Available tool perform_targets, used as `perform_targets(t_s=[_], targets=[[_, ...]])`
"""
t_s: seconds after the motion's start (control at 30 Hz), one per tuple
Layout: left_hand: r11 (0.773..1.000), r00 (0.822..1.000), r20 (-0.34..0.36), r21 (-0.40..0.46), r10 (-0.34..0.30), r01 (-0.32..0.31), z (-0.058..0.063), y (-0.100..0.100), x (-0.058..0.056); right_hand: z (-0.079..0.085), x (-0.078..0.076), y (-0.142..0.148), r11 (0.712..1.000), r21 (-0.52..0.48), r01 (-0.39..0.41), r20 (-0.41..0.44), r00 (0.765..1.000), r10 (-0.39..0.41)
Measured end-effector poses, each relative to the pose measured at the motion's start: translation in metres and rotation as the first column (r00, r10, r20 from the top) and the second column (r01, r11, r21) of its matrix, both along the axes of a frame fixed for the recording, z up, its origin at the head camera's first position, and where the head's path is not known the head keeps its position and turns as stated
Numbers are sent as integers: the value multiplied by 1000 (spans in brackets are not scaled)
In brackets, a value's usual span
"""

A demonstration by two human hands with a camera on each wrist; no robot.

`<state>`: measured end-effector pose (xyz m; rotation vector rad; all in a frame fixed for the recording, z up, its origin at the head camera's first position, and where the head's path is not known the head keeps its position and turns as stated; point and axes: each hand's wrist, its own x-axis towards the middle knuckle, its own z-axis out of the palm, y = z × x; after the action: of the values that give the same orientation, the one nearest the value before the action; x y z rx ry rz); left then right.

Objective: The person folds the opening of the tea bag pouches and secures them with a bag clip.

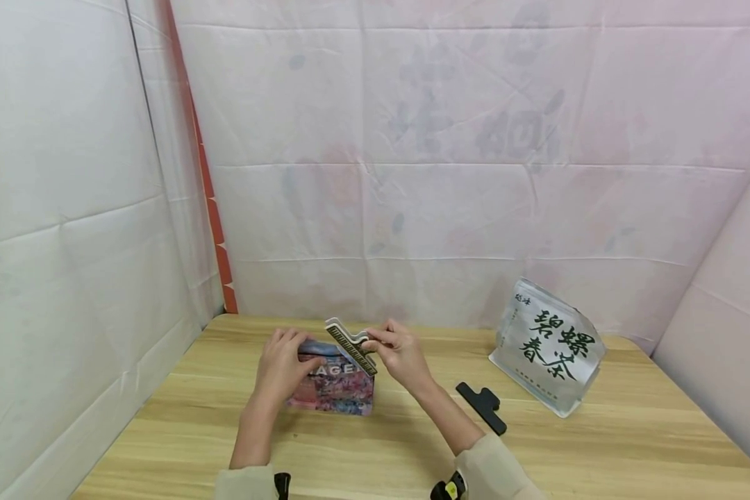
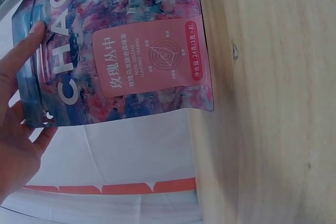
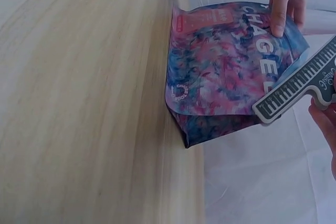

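Observation:
A pink and blue patterned tea pouch [image 1: 344, 394] stands upright on the table, with white "CHAGEE"-like lettering near its top. My left hand [image 1: 281, 368] pinches the pouch's upper left end, thumb on the front and fingers behind, as the left wrist view of the pouch [image 2: 152, 3] also shows. Between the fingers and thumb of my right hand [image 1: 403, 357] is a bag clip [image 1: 348, 347] with ruler-like marks. This clip [image 3: 299, 83] lies slanted across the pouch's upper right corner; I cannot tell whether its jaws are around the edge.
A black bag clip [image 1: 482, 406] lies on the wooden table [image 1: 362, 458] to the right of my right forearm. Farther right stands a silver tea pouch [image 1: 550, 347] with dark characters. White cloth walls [image 1: 444, 208] rise behind and at both sides.

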<state>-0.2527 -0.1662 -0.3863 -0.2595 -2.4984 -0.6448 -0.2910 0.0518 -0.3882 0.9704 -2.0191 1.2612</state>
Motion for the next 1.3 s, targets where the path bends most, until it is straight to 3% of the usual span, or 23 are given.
perform_targets(t_s=[0.33,0.6,0.9,1.17,1.3], targets=[[998,1000,25,55,-14,13,0,-2,-1,8,2,-12,993,111,34,-102,995,-22],[999,1000,15,51,-20,19,0,-2,-2,10,4,-22,976,201,87,-226,973,-41],[999,999,28,50,-17,16,1,-1,-1,13,7,-24,965,242,102,-172,983,-61],[999,999,25,48,-23,22,2,-1,0,18,13,-25,954,292,66,38,996,-80],[994,997,51,102,-49,44,3,-3,2,19,15,-26,953,296,60,76,993,-86]])
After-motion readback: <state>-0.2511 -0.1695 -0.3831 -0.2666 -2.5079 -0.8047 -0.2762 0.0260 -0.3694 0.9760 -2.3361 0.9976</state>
